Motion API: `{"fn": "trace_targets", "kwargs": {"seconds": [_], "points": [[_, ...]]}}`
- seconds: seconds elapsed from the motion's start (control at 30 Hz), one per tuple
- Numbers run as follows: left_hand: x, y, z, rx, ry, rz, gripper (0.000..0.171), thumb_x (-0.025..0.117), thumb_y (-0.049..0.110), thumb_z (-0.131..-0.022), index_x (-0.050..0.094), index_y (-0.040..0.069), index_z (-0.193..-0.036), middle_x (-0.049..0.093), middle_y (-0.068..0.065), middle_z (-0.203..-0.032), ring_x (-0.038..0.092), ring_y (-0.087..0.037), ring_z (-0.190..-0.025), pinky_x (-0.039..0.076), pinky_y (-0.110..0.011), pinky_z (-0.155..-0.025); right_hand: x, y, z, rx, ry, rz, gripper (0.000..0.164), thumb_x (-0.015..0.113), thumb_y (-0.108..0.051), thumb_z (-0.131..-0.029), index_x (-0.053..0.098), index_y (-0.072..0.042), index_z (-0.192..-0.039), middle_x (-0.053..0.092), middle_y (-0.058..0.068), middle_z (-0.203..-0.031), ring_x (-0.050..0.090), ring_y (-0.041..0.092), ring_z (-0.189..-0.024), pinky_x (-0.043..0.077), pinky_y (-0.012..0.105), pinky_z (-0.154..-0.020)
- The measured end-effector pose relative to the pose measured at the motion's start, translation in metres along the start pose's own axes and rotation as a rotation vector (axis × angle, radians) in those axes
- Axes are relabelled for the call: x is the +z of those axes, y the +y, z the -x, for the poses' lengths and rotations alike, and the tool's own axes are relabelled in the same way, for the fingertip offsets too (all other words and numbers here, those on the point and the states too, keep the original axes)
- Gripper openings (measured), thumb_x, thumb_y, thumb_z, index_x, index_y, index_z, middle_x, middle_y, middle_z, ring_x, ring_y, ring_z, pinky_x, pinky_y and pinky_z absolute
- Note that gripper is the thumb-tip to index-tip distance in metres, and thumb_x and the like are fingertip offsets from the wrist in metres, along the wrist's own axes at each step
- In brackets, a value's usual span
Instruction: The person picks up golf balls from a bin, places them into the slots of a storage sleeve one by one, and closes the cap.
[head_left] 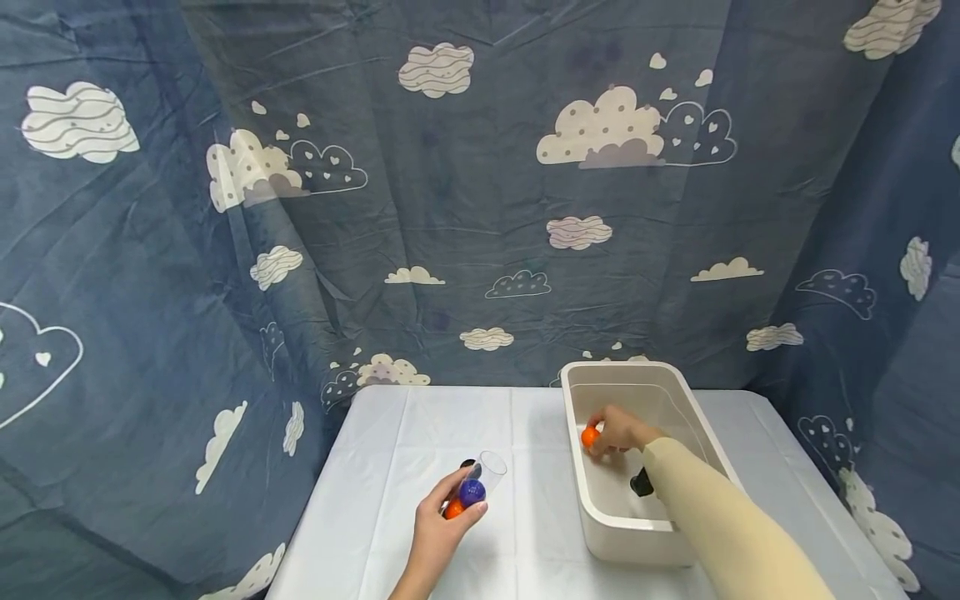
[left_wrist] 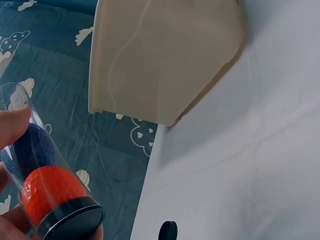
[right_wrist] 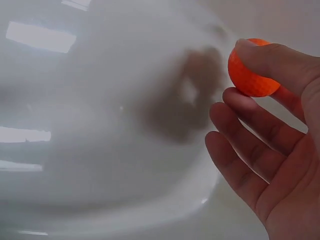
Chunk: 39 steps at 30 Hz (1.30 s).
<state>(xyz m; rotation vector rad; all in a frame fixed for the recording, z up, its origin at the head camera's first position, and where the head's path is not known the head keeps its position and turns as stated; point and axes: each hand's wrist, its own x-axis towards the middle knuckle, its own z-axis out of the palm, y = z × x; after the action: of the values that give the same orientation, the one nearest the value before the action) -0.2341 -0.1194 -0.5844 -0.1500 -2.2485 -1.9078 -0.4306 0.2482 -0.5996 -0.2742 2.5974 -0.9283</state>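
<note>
My left hand [head_left: 441, 521] holds a clear plastic tube [head_left: 492, 467], tilted above the white table. Inside it sit a blue golf ball [head_left: 472, 492] and, below that, an orange golf ball [head_left: 454, 509]. In the left wrist view a black end cap [left_wrist: 73, 220] closes the tube's lower end; the other end looks uncapped. Down in the off-white bin [head_left: 630, 546], my right hand [head_left: 621, 430] pinches a second orange golf ball [right_wrist: 252, 75] between thumb and fingers. Its other fingers are spread loosely, close to the bin's smooth inner surface.
A loose black cap [left_wrist: 168, 231] is on the white table [head_left: 420, 425], partly hidden by the left hand in the head view. The bin's raised rim [head_left: 573, 467] surrounds the right hand. Cloud-patterned dark cloth [head_left: 465, 183] hangs behind and at both sides.
</note>
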Motion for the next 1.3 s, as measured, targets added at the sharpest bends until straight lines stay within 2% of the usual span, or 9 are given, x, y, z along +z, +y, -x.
{"fn": "trace_targets", "kwargs": {"seconds": [0.2, 0.33, 0.43, 0.53, 0.6, 0.67, 0.9, 1.1, 1.3], "points": [[0.003, 0.001, 0.000, 0.007, 0.007, 0.008, 0.053, 0.089, 0.021, -0.078, 0.069, 0.026, -0.126, 0.069, 0.002, -0.121, 0.061, -0.022, -0.105, 0.055, -0.027, -0.084, -0.009, -0.009, 0.002, -0.082, 0.006, 0.041, 0.033, 0.083, -0.005, -0.074, 0.072, -0.006, -0.105, 0.062, 0.001, -0.069, 0.053, 0.015, -0.056, 0.043, 0.025, -0.048], [0.005, 0.002, 0.000, 0.031, 0.019, 0.013, 0.053, 0.088, 0.018, -0.078, 0.069, 0.022, -0.127, 0.070, -0.002, -0.119, 0.061, -0.021, -0.103, 0.055, -0.028, -0.084, -0.016, -0.017, 0.007, -0.122, 0.008, 0.027, 0.034, 0.083, -0.006, -0.075, 0.072, -0.004, -0.107, 0.064, 0.002, -0.075, 0.057, 0.016, -0.060, 0.046, 0.026, -0.051], [0.007, 0.004, 0.000, 0.021, 0.029, 0.011, 0.052, 0.088, 0.017, -0.078, 0.069, 0.022, -0.127, 0.070, -0.002, -0.116, 0.060, -0.021, -0.102, 0.055, -0.029, -0.084, -0.021, -0.025, 0.012, -0.144, 0.014, 0.010, 0.034, 0.083, -0.007, -0.076, 0.072, -0.003, -0.108, 0.066, 0.004, -0.079, 0.059, 0.019, -0.064, 0.048, 0.029, -0.054], [0.008, 0.012, 0.001, -0.009, 0.036, -0.010, 0.052, 0.087, 0.014, -0.079, 0.069, 0.018, -0.127, 0.070, -0.003, -0.113, 0.060, -0.023, -0.102, 0.054, -0.031, -0.085, -0.026, -0.032, 0.017, -0.180, 0.033, 0.007, 0.034, 0.084, -0.006, -0.077, 0.072, -0.002, -0.108, 0.066, 0.006, -0.081, 0.059, 0.019, -0.066, 0.049, 0.032, -0.057], [0.008, 0.023, 0.003, -0.019, 0.037, -0.015, 0.051, 0.086, 0.012, -0.079, 0.068, 0.014, -0.126, 0.069, -0.005, -0.111, 0.060, -0.024, -0.102, 0.054, -0.034, -0.086, -0.031, -0.036, 0.019, -0.204, 0.055, 0.028, 0.033, 0.084, -0.006, -0.076, 0.073, -0.003, -0.107, 0.066, 0.006, -0.082, 0.058, 0.019, -0.068, 0.049, 0.033, -0.061], [0.010, 0.025, 0.003, -0.024, 0.038, -0.031, 0.050, 0.085, 0.010, -0.080, 0.068, 0.012, -0.127, 0.069, -0.006, -0.110, 0.060, -0.025, -0.102, 0.054, -0.035, -0.087, -0.035, -0.041, 0.022, -0.240, 0.072, 0.054, 0.032, 0.084, -0.006, -0.076, 0.073, -0.004, -0.106, 0.066, 0.006, -0.081, 0.058, 0.018, -0.070, 0.048, 0.034, -0.065], [0.012, 0.006, 0.000, 0.012, 0.031, -0.002, 0.050, 0.086, 0.015, -0.080, 0.068, 0.020, -0.127, 0.069, -0.002, -0.112, 0.060, -0.021, -0.102, 0.054, -0.028, -0.084, -0.046, -0.057, 0.036, -0.300, 0.144, 0.151, 0.036, 0.087, -0.014, -0.072, 0.074, -0.009, -0.106, 0.067, -0.002, -0.076, 0.057, 0.014, -0.069, 0.045, 0.033, -0.068], [0.013, 0.005, 0.000, 0.024, 0.015, 0.013, 0.051, 0.087, 0.025, -0.080, 0.068, 0.024, -0.127, 0.069, -0.002, -0.111, 0.061, -0.022, -0.102, 0.054, -0.027, -0.083, -0.052, -0.070, 0.050, -0.309, 0.197, 0.196, 0.039, 0.087, -0.017, -0.074, 0.073, -0.011, -0.110, 0.065, -0.003, -0.075, 0.056, 0.015, -0.069, 0.045, 0.034, -0.068], [0.015, 0.007, 0.001, 0.018, 0.007, 0.038, 0.051, 0.087, 0.020, -0.080, 0.068, 0.020, -0.127, 0.069, -0.004, -0.113, 0.061, -0.023, -0.104, 0.054, -0.026, -0.085, -0.054, -0.084, 0.066, -0.348, 0.263, 0.214, 0.039, 0.086, -0.020, -0.076, 0.072, -0.013, -0.112, 0.063, -0.005, -0.075, 0.055, 0.014, -0.070, 0.046, 0.034, -0.068]]}}
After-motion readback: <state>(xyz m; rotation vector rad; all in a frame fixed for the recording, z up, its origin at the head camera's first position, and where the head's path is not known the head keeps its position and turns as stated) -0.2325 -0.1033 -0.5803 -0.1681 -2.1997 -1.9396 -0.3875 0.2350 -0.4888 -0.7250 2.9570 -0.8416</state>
